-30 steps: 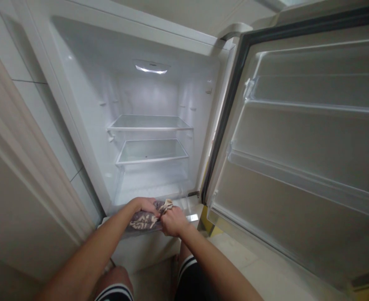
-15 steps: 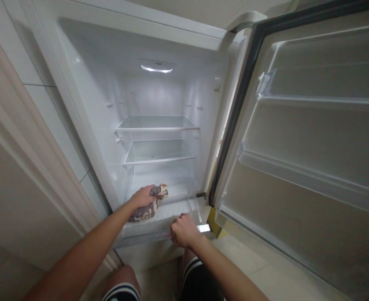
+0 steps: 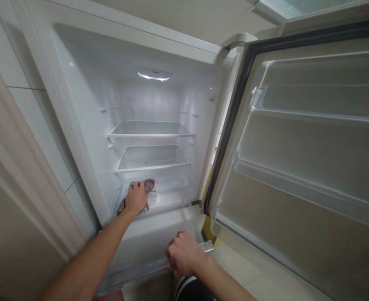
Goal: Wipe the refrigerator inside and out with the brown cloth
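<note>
A grey-brown patterned cloth (image 3: 149,185) lies bunched inside the clear drawer area at the bottom of the fridge. My left hand (image 3: 137,197) is on top of it, fingers closed round its folds. At the drawer's front edge, my right hand (image 3: 183,253) is curled over the rim. The clear drawer (image 3: 134,271) is pulled out toward me, tilted down at the front.
Two glass shelves (image 3: 153,128) cross the white fridge interior above the drawer. The fridge door (image 3: 322,142) with clear racks stands open on the right. A tiled wall (image 3: 30,108) runs along the left.
The drawer front has come lower and nearer to me with my right hand. My left hand and the cloth have moved slightly left and deeper in. The view has shifted a little.
</note>
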The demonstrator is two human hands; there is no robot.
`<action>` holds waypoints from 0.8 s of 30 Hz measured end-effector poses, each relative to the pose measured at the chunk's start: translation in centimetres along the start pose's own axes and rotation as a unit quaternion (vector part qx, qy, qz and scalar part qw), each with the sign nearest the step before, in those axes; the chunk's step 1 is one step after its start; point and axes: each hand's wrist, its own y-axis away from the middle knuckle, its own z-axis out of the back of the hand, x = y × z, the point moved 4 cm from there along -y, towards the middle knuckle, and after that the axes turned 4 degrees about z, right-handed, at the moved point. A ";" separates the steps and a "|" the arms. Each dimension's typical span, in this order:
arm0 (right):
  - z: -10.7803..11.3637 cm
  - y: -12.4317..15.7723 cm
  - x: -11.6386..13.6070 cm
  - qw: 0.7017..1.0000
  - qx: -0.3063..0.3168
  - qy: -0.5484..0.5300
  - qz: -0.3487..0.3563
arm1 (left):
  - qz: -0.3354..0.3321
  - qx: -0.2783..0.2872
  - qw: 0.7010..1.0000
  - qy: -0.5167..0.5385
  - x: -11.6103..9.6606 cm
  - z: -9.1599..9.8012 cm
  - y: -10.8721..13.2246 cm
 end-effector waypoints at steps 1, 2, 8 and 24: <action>-0.2 0.0 -0.1 1.000 -0.001 0.002 0.002 | -0.011 -0.003 1.000 0.005 -0.4 0.3 -0.4; -0.5 0.0 -0.3 1.000 -0.001 0.003 0.003 | -0.027 -0.008 1.000 0.009 -0.8 0.7 -0.7; -2.4 0.5 -1.0 1.000 -0.004 0.004 0.000 | -0.171 -0.010 0.985 -0.010 -1.1 2.7 -1.1; -2.5 0.3 1.9 0.994 -0.026 0.052 0.088 | -0.212 0.118 0.970 -0.011 -7.6 -1.1 -5.2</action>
